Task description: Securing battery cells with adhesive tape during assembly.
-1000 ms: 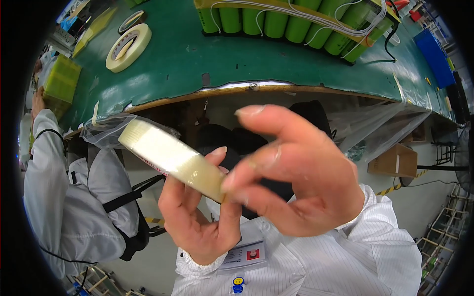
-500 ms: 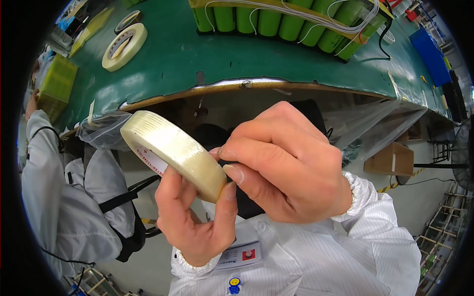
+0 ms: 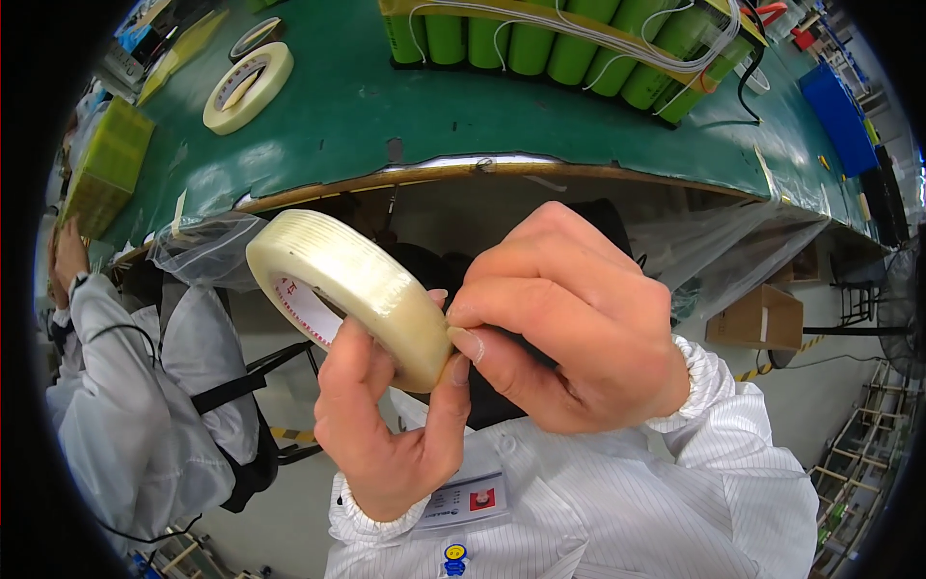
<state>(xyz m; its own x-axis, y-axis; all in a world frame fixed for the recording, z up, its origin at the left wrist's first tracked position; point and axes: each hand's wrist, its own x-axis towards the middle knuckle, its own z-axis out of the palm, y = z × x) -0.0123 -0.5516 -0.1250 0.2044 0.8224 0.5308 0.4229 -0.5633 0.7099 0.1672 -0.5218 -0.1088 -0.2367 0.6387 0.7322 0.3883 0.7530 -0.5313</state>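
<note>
Over my lap, below the table edge, my left hand (image 3: 391, 439) grips a roll of pale, ribbed translucent tape (image 3: 362, 275). Its fingers reach into the white cardboard core while the thumb presses the outer face near the roll's lower right end. My right hand (image 3: 579, 333) is closed in a pinch against that same end, thumb and forefinger tips touching the roll beside my left thumb. Whether a loose tape end sits in the pinch is too small to make out.
On the green-topped table (image 3: 338, 106) stand a green cell battery pack (image 3: 531, 48) with white wires, a second pale tape roll (image 3: 230, 120) and a yellow-green block (image 3: 114, 164). A co-worker's hand (image 3: 71, 253) is by the block. Plastic sheeting (image 3: 714, 251) hangs off the edge; a cardboard box (image 3: 757, 318) is below.
The roll and both hands have shifted slightly right, with the right fingertips now closer against the roll. At the left, the co-worker's arm and hand have moved beside the yellow-green block.
</note>
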